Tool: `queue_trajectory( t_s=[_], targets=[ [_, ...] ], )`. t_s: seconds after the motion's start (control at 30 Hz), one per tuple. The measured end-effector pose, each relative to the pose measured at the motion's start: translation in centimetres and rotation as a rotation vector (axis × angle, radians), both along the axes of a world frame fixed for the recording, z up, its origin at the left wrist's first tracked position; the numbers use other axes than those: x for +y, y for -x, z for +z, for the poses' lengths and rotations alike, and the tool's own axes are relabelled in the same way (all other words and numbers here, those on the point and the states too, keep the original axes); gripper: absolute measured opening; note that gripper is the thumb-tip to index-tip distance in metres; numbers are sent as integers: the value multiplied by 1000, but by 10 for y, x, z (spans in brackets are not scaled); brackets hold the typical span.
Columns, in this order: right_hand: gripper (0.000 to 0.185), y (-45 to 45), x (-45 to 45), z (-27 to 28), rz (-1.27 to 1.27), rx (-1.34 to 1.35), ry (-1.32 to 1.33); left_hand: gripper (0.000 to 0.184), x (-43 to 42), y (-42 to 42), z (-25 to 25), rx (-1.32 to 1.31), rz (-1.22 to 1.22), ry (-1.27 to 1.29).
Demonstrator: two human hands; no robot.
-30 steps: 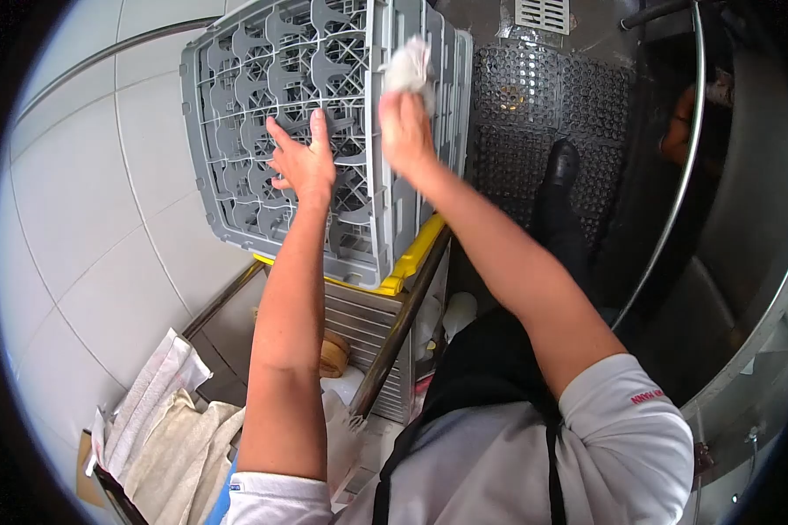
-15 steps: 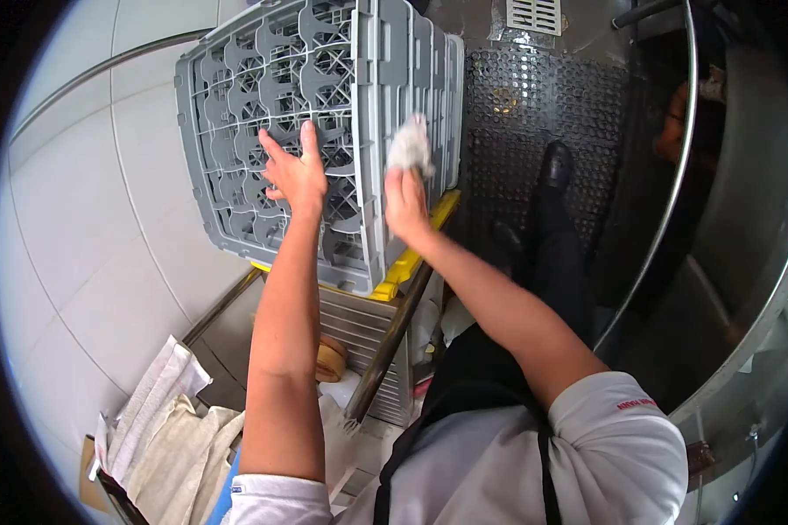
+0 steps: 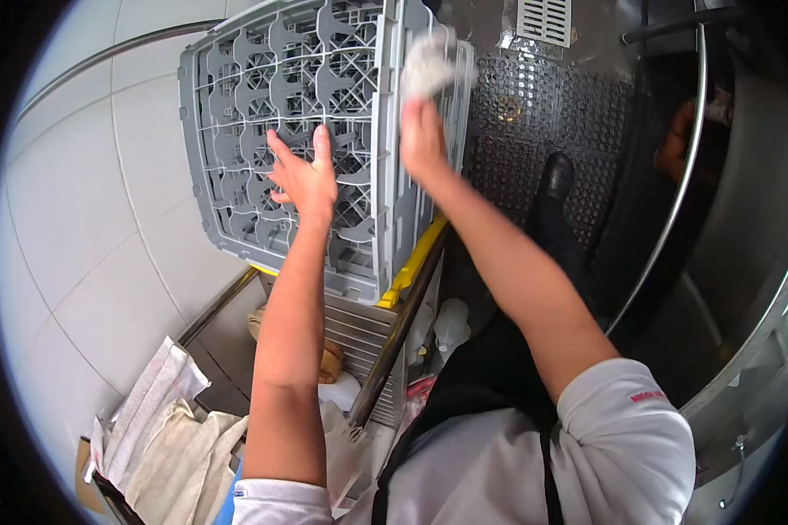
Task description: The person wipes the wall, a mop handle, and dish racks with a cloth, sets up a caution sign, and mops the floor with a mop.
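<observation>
Beside the tiled wall: I see the grey rack (image 3: 385, 149) on a yellow base (image 3: 407, 278), its grid of cells facing my camera; a slatted metal shelf (image 3: 355, 325) shows below.
Floor: a dark studded mat (image 3: 547, 114) lies to the right of the rack, glossy in places, with a metal drain (image 3: 545, 19) past its far edge and a black shoe (image 3: 559, 175) over it.
Left hand: the left hand (image 3: 308, 184) is spread, thumb and fingers apart, at the grid; I can't tell how much of it touches.
Right hand: the right hand (image 3: 425, 144) is closed on a pale cloth (image 3: 431, 68) at the rack's right side, apart from the other hand.
Blur: the cloth smears, so I can't make out its folds or where it meets the rack.
Cut off: the rack's top runs out of my view, and the left forearm hides part of the shelf.
Shadow: I can't identify the orange shape (image 3: 674, 144) behind the steel rail (image 3: 690, 157).
Edges: the wall is near the rack's left side; rightward I have more width, over the mat, up to the rail.
Lower left: towels (image 3: 179, 459) lie in a heap near the left arm.
</observation>
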State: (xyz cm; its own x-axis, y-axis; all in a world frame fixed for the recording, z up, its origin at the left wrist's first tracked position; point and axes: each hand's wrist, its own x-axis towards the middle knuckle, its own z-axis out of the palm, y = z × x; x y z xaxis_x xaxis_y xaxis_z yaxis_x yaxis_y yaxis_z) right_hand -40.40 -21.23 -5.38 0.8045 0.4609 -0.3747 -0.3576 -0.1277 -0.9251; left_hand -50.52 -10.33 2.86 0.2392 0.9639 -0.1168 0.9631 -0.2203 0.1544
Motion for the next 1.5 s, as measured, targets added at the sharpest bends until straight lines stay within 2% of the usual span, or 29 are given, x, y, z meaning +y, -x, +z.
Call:
queue_trajectory(
  t_s=[0.03, 0.2, 0.23, 0.27, 0.3, 0.33, 0.37, 0.4, 0.5, 0.57, 0.6, 0.63, 0.67, 0.7, 0.77, 0.83, 0.93, 1.03, 1.07, 1.2, 1.27, 1.37, 1.47, 1.5],
  targets=[
    [47, 32, -18, 1, 33, -86, -62, 100, 1, 0, 1, -2, 4, -2],
    [44, 9, 4, 1, -98, -131, -75, 102, 1, 1, 0, 6, 6, -3],
    [49, -24, 22, -10, -24, -66, -2, 102, 1, 1, -1, 7, 6, -3],
    [57, -53, 35, -23, -73, -93, -16, 102, 2, 0, -2, 3, 2, -8],
    [63, -78, 45, -28, -174, -144, -80, 102, 3, -1, -2, 0, 0, -11],
    [67, -99, 51, -31, -176, -75, -168, 102, 1, 1, -3, -3, 1, -11],
    [66, -106, 53, -30, -216, -220, -109, 101, 0, 2, -3, 2, 4, -7],
    [64, -101, 50, -27, -195, -167, -58, 101, 1, 2, -3, 4, 3, -7],
    [55, -48, 22, -6, -157, -96, -24, 101, 2, -2, -1, 6, 5, -12],
    [44, 9, -14, -3, -24, -36, 9, 101, 1, -1, -2, 18, 8, -23],
    [38, 42, -33, 2, -29, -21, -58, 100, 0, -2, 0, 24, 17, -24],
    [35, 78, -51, 3, 33, 41, 39, 100, -1, -1, 0, 27, 17, -25],
    [33, 110, -69, 12, -7, 49, 28, 100, 0, 0, -2, 25, 16, -28],
    [35, 134, -93, 18, 105, 64, 71, 100, 1, 0, -2, 23, 14, -33],
    [48, 172, -120, 19, 161, 39, 247, 99, 0, 0, -1, 0, 16, -35],
    [51, 188, -132, 13, -96, 283, 203, 99, -2, -2, 3, 23, 28, -28],
    [55, 140, -155, 26, -201, 1073, -62, 99, -3, -3, 3, 34, 44, -38],
    [59, 59, -174, 52, -106, 1080, -151, 100, -4, -2, 6, 28, 54, -25],
    [59, 31, -180, 55, -64, 997, -205, 100, -5, -3, 9, 21, 58, -14],
    [45, -64, -203, 42, -266, 975, -103, 102, -5, -3, 12, 37, 58, -11],
    [44, -107, -204, 73, -245, 877, -57, 102, -4, -8, 15, 79, 73, 8],
    [45, -143, -200, 82, -263, 833, -154, 102, -6, -11, 26, 67, 72, 34],
    [44, -167, -178, 111, -312, 841, -23, 102, -4, -6, 18, 60, 57, 15],
    [37, -174, -173, 112, -267, 853, -6, 103, -3, -7, 21, 26, 64, 32]
  ],
)
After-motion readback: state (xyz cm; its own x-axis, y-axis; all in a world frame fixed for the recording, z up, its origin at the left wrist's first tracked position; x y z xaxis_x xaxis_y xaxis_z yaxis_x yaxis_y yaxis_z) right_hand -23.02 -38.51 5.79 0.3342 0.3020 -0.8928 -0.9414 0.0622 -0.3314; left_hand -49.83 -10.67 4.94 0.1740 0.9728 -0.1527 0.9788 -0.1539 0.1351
